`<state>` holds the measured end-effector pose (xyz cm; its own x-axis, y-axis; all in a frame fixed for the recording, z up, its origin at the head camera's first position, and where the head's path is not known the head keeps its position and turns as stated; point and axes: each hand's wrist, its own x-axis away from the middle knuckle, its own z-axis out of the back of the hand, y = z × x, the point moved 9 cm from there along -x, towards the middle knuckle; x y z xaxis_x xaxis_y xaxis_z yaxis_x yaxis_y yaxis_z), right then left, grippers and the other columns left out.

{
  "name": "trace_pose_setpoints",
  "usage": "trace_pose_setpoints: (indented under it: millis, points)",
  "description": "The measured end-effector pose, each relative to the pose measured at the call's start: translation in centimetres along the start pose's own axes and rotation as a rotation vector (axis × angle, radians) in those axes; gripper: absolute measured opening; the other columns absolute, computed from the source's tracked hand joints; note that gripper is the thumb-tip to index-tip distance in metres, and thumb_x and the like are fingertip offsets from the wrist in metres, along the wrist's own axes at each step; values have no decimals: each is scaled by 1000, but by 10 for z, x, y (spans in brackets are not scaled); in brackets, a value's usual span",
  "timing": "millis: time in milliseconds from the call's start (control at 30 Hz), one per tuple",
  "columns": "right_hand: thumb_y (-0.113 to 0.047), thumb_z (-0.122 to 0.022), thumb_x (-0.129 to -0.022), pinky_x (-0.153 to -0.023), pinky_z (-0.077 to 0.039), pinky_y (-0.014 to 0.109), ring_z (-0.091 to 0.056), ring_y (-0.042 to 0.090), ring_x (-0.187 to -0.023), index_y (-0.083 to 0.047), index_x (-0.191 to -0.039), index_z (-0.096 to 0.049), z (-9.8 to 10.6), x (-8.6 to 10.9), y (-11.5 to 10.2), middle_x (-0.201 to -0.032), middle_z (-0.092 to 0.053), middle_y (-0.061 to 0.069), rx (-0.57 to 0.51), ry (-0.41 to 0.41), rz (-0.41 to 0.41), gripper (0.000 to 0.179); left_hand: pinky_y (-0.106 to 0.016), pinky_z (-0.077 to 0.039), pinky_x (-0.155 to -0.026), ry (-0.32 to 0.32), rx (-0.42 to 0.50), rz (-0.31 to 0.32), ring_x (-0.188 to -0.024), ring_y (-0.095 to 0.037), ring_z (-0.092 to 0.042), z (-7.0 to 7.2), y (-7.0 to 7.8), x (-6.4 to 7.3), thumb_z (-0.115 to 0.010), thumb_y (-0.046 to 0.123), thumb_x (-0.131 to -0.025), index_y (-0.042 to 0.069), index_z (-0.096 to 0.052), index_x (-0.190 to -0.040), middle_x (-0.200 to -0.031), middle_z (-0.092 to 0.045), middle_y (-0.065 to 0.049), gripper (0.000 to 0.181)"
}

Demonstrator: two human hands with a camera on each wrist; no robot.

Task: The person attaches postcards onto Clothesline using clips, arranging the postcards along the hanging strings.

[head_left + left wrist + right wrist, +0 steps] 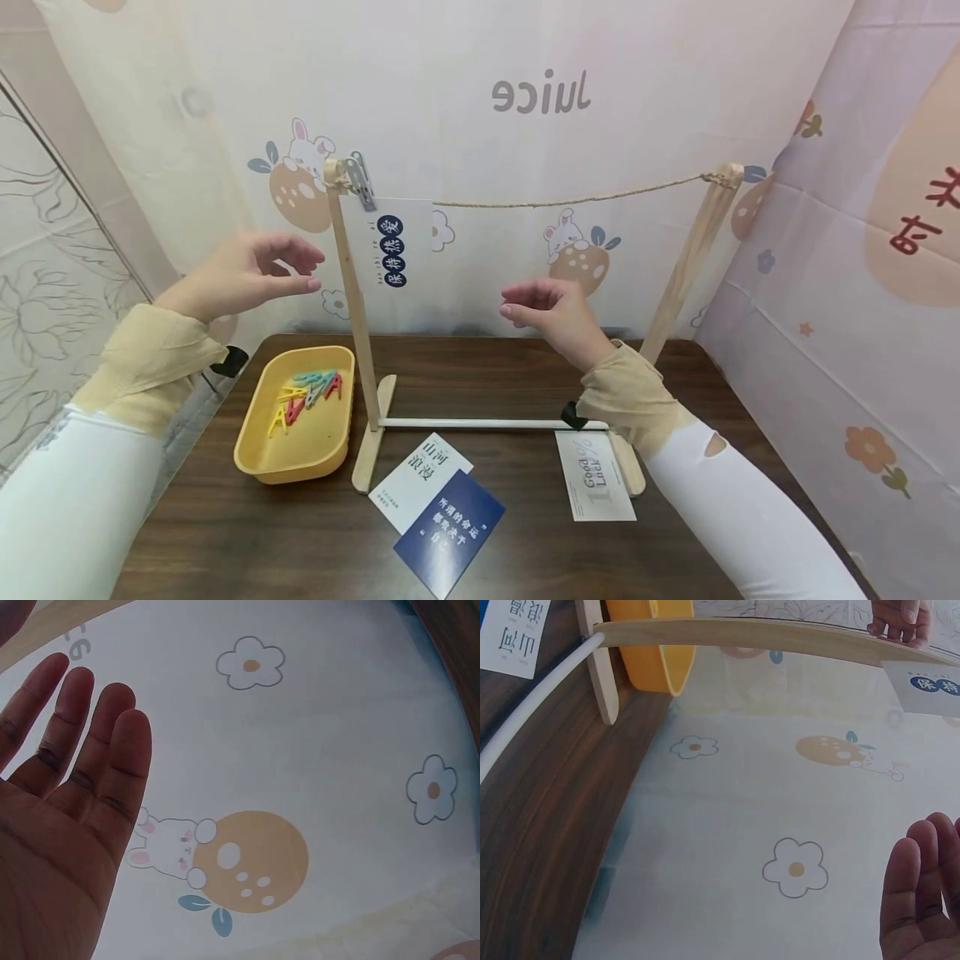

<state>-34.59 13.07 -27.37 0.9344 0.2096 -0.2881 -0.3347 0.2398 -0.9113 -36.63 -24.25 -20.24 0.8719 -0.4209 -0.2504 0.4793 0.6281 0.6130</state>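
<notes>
A person's two bare hands are raised at a wooden frame that stands on a dark brown table (pixel 525 542). A thin rope (pixel 540 205) runs between the frame's two posts, sagging slightly. Near its left end a white card (pixel 408 258) printed with dark blue ovals hangs from the rope, with a grey clothespin (pixel 362 179) at its upper left corner. The left hand (pixel 251 275) is just left of the left post, fingers gently bent and apart from the thumb, holding nothing. The right hand (pixel 558 317) is below the middle of the rope, right of the hanging card and apart from it, its fingers relaxed and slightly bent, also holding nothing. On the table at left, a yellow basket (pixel 251 433) contains small yellow, red and teal clothespins (pixel 313 392). In front of the frame's white crossbar (pixel 480 424), a blue card (pixel 450 533) overlaps a white card with dark characters (pixel 405 492); a "Good Luck" card (pixel 592 492) lies by the frame's right foot.
</notes>
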Motion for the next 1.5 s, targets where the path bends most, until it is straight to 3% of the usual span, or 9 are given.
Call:
trace_pose_setpoints:
  millis: [133,400,633,833,1000,1200,1333,1500]
  points:
    - [-4,-81,-96,-83,-63,22,-74,8,-90,6,-123,-75,3,5,9,-107,-81,4,7,7,-24,29,-14,-55,-83,-11,7,-2,-90,-5,-71,-8,-8,3,-83,10,-95,4,-73,-128,-108,-77,-6,34]
    - [-3,-81,-95,-80,-62,22,-73,10,-86,6,-121,-75,5,14,20,-107,-81,11,17,12,-27,28,-19,-56,-82,-62,12,37,-95,-8,-71,-22,-28,7,-80,16,-99,4,-70,-132,-115,-75,-11,36]
    - [-3,-82,-94,-79,-63,25,-73,10,-83,6,-119,-76,3,23,34,-101,-82,4,12,5,-40,27,-22,-55,-80,-101,-7,11,-94,-8,-67,-38,-35,11,-79,14,-99,1,-71,-129,-108,-75,-11,33]
    - [-5,-82,-95,-78,-63,24,-74,12,-84,6,-120,-76,-1,33,46,-103,-82,9,7,-9,-77,28,-25,-56,-82,-130,17,35,-94,-12,-68,-52,-46,16,-80,15,-98,3,-72,-126,-107,-76,-10,31]
    - [-7,-82,-96,-81,-63,26,-74,14,-86,4,-120,-76,-5,41,54,-103,-81,5,13,-18,-100,27,-26,-57,-86,-150,30,61,-98,-17,-69,-62,-52,19,-79,16,-99,3,-71,-127,-109,-75,-11,32]
    - [-7,-82,-96,-78,-62,23,-73,10,-84,4,-119,-77,-7,47,65,-104,-81,7,15,-16,-114,27,-26,-58,-83,-149,29,15,-94,-14,-68,-70,-58,20,-80,13,-98,2,-73,-122,-105,-76,-9,27]
    - [-8,-82,-96,-77,-61,23,-73,14,-84,4,-119,-77,-8,51,72,-102,-81,6,14,-21,-127,26,-25,-59,-82,-144,40,-29,-91,-10,-69,-75,-62,22,-81,9,-97,0,-73,-119,-104,-77,-10,25]
    - [-11,-83,-96,-78,-62,24,-74,19,-88,0,-121,-77,-8,58,79,-104,-81,7,18,-23,-160,27,-23,-58,-83,-156,35,8,-93,-10,-69,-81,-72,26,-80,12,-98,1,-73,-119,-106,-77,-11,25]
